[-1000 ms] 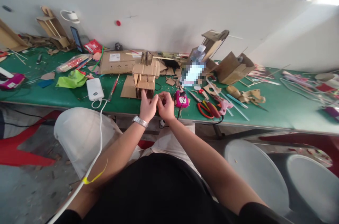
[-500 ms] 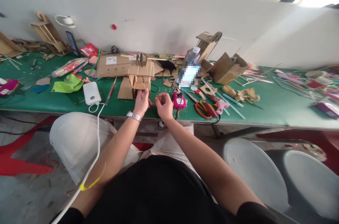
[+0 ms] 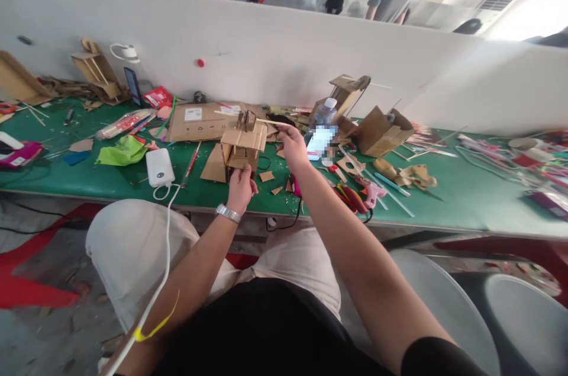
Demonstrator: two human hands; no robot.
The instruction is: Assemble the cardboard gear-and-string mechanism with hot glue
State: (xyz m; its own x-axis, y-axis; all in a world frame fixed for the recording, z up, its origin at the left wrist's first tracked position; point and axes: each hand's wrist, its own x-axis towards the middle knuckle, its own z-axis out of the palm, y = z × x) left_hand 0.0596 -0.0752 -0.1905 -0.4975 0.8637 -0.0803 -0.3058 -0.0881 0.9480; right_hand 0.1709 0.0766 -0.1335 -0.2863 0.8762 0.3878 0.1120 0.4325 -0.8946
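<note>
On the green table stands a small cardboard model [image 3: 243, 151], box-shaped with a flat top. A thin wooden stick [image 3: 267, 121] passes sideways through the cardboard pieces [image 3: 246, 121] above that top. My left hand [image 3: 242, 189] grips the model's lower front, thumb on the cardboard, the other fingers partly hidden. With its fingers pinched together, my right hand [image 3: 293, 145] holds the right end of the stick. Small cardboard scraps [image 3: 267, 176] lie just right of the model.
A white power bank [image 3: 160, 167] with a cable is at the left. To the right are a phone [image 3: 320, 144], a water bottle [image 3: 327, 111], red-handled pliers [image 3: 354, 198] and a pink glue gun [image 3: 371, 193]. A flattened cardboard box [image 3: 199, 124] lies behind.
My right hand has risen from beside the model's base to the stick's right end and taken hold of it. My left hand stays at the model's front. The view has tilted up slightly.
</note>
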